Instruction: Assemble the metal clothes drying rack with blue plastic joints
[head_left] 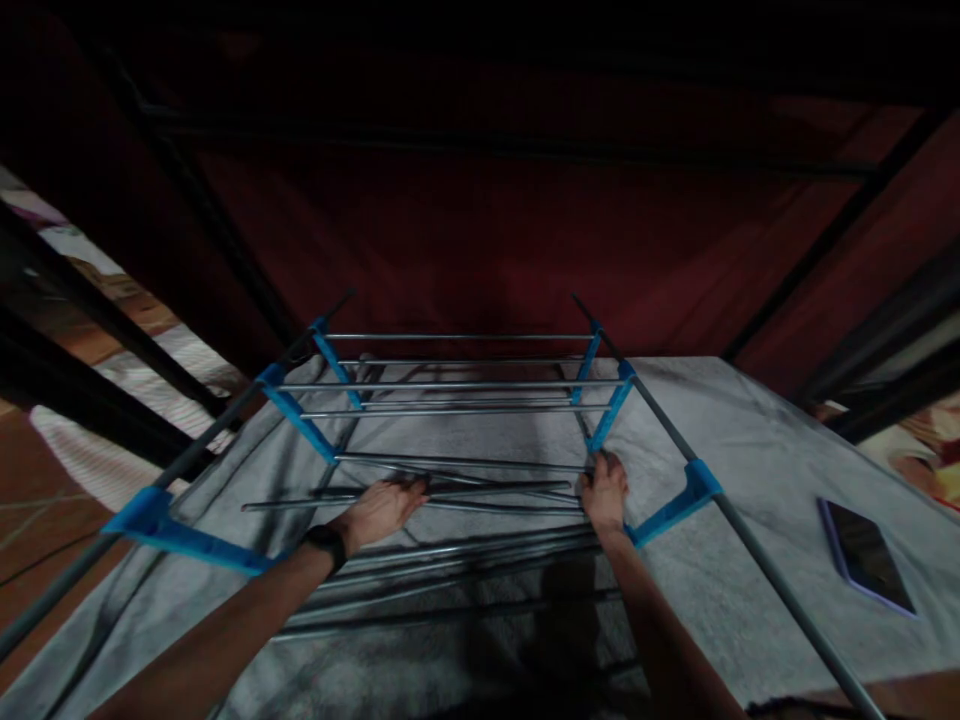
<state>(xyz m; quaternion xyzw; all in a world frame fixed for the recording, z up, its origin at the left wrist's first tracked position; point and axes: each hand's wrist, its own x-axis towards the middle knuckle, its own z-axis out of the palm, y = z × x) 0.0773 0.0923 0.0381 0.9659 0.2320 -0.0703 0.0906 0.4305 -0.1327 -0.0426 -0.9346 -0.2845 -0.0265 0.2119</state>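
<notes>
Loose metal rods (501,489) lie between the person's two hands, low over the grey cloth and within the near part of a rack frame. The left hand (384,508) rests palm-down across them, fingers bent over the top; whether it has closed around one I cannot tell. The right hand (604,490) is at the lower end of the right middle blue bracket (611,408), beside the end of a cross-rod, with its fingers curled; what exactly it grips is hidden. Nearer the body, more rods run crosswise between the forearms. Farther off, several cross-rods (465,384) span from the left middle bracket (300,418) to the right one, and others join the far pair. Two nearest brackets, left (191,540) and right (679,503), angle inward from the long side poles (780,585). A dark wristband (328,543) circles the left wrist. Outside the right pole, a phone (870,555) lies on the grey cloth (757,430). Striped fabric (97,450) spreads over the tiled floor at left, and dark red fabric (480,220) hangs behind everything.
</notes>
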